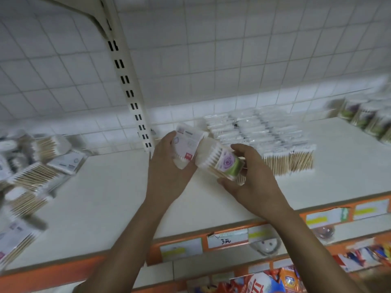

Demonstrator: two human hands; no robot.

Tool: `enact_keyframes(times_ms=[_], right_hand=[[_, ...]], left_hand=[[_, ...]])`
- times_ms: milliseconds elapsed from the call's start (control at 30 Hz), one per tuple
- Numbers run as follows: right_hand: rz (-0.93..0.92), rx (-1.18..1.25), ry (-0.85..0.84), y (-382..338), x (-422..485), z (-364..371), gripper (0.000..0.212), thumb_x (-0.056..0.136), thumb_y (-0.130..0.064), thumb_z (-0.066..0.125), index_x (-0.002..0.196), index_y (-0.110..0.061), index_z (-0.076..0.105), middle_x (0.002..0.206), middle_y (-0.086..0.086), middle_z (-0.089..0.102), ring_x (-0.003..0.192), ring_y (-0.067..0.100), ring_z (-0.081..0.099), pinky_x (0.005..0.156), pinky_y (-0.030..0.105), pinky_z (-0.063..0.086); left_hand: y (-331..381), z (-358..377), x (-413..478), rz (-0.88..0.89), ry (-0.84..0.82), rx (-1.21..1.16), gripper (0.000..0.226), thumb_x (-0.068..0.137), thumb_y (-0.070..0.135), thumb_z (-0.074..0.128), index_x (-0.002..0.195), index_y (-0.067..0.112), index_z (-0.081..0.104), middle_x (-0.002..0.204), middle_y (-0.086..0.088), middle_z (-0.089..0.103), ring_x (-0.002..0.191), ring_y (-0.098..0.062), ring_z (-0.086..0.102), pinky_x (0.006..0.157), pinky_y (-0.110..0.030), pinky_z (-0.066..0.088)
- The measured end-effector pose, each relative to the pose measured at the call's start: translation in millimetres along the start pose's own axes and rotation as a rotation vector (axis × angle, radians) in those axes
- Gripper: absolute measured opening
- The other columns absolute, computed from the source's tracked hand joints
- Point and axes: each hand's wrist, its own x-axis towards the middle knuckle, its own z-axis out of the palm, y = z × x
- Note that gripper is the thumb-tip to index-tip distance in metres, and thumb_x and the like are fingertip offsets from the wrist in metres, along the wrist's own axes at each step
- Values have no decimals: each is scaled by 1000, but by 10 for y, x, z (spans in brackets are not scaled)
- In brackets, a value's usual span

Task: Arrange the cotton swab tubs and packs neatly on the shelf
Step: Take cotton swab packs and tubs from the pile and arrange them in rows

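Note:
My left hand [167, 174] grips a flat cotton swab pack [187, 145] with a white and pink label, held above the shelf [110, 199] near the upright post. My right hand [251, 176] grips a round clear tub [222, 163] of swabs with a green and purple label, lying on its side and touching the pack. Behind my hands, a tidy row of swab packs [260, 140] lies flat on the shelf. A loose heap of packs [31, 166] is spread over the shelf's left end. Several upright tubs [368, 115] stand at the far right, blurred.
A slotted cream post [127, 81] rises in front of the white wire-grid back wall. The shelf's front edge is an orange price strip [230, 237] with paper tags. Colourful packets [266, 282] fill the lower shelf.

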Motion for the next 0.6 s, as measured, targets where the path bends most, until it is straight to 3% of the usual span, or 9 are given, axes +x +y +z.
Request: enact_keyframes(times_ms=[67, 233, 333, 467, 600], right_hand=[[-43, 4, 47, 57, -6, -119, 65, 71, -16, 79, 127, -17, 45, 113, -3, 46, 100, 13, 52, 88, 22, 46], [-76, 64, 120, 334, -28, -587, 58, 70, -17, 80, 111, -31, 42, 109, -5, 50, 97, 11, 55, 84, 17, 46], [-45, 76, 138, 563, -58, -995, 57, 70, -16, 80, 110, -27, 41, 101, -12, 53, 83, -6, 56, 70, 3, 41], [-24, 66, 165, 953, -86, -1549, 56, 71, -18, 80, 110, -27, 40, 102, -10, 56, 82, -9, 56, 69, 0, 41], [6, 47, 202, 1282, -113, -2016, 53, 72, -18, 79, 107, -27, 41, 100, -10, 56, 84, -6, 56, 72, 3, 44]], left_hand=[[168, 63, -18, 35, 27, 21, 68, 76, 33, 76, 134, 24, 42, 121, 16, 48, 108, -5, 49, 93, -31, 46], [624, 396, -64, 96, 90, 117, 73, 75, 28, 76, 138, 19, 41, 124, 7, 48, 116, -15, 49, 95, -38, 48], [955, 764, -137, 76, 96, 116, 74, 75, 29, 76, 139, 19, 40, 119, 10, 45, 115, -15, 48, 95, -39, 48], [1373, 1334, -223, 93, 78, 118, 71, 76, 29, 74, 138, 19, 41, 126, 2, 50, 118, -18, 47, 96, -30, 42], [1705, 1795, -289, 141, 67, 203, 67, 77, 42, 68, 135, 18, 46, 129, -4, 53, 115, -20, 51, 83, -23, 35]])
